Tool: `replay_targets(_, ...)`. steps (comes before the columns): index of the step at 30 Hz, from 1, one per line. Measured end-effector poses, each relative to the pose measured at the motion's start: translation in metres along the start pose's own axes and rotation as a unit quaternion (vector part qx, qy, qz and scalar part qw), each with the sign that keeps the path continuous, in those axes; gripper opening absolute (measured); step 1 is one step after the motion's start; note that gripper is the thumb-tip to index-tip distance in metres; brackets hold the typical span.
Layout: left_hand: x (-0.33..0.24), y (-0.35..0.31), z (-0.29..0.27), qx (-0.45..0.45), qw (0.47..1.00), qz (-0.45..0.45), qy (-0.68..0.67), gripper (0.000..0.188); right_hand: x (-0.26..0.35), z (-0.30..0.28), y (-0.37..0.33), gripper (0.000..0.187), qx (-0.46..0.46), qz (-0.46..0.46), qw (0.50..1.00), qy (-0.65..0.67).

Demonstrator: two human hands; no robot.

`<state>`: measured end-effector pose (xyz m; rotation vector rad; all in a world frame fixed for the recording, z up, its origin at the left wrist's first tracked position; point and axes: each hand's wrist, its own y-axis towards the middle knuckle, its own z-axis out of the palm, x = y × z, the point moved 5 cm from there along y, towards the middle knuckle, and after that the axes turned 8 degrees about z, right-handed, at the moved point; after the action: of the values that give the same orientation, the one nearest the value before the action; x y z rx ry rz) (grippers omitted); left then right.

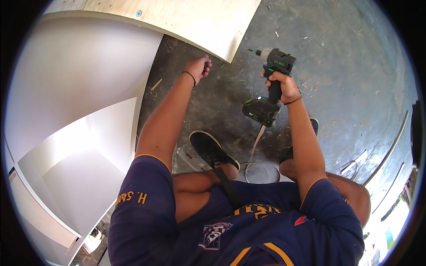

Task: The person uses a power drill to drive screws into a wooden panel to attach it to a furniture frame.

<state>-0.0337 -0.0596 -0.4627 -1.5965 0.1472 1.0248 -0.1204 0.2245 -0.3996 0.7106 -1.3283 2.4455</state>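
My right hand (285,87) is wrapped round the grip of a black cordless impact driver (283,60), whose bit points left toward a corner of the plywood panel (191,22). Below the grip hangs the driver's battery (262,111). My left hand (199,68) is closed, fingers curled, just below the panel's lower edge. Whatever those fingers hold, if anything, is hidden. A single screw head (139,13) shows in the panel's face at the upper left.
White cabinet panels (84,57) fill the left side, with an open compartment (88,159) lower down. The dark floor (337,88) carries scattered shavings and a small wood strip (156,84). My shoe (211,148) is below the driver. Long thin strips (388,148) lie at the right.
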Motion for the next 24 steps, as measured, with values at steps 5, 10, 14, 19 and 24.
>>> replay_targets(5,0.011,-0.011,0.025,0.03,0.99,0.04,0.133,0.016,0.013,-0.005,-0.007,0.033,-0.016,-0.055,0.998,0.034)
replay_targets(10,0.017,-0.004,0.026,-0.032,0.935,0.168,0.312,0.024,0.014,0.0,-0.01,0.031,-0.01,-0.063,0.996,0.056)
replay_targets(14,0.005,-0.015,0.045,-0.062,0.863,0.259,0.43,0.027,0.015,-0.005,-0.014,0.031,-0.02,-0.067,0.997,0.045)
replay_targets(19,0.009,-0.018,0.05,-0.125,0.806,0.308,0.49,0.025,0.009,-0.005,-0.006,0.033,-0.02,-0.064,0.997,0.033)
replay_targets(24,-0.003,-0.021,0.052,-0.138,0.766,0.33,0.533,0.022,0.013,0.001,-0.012,0.033,-0.001,-0.062,0.997,0.04)
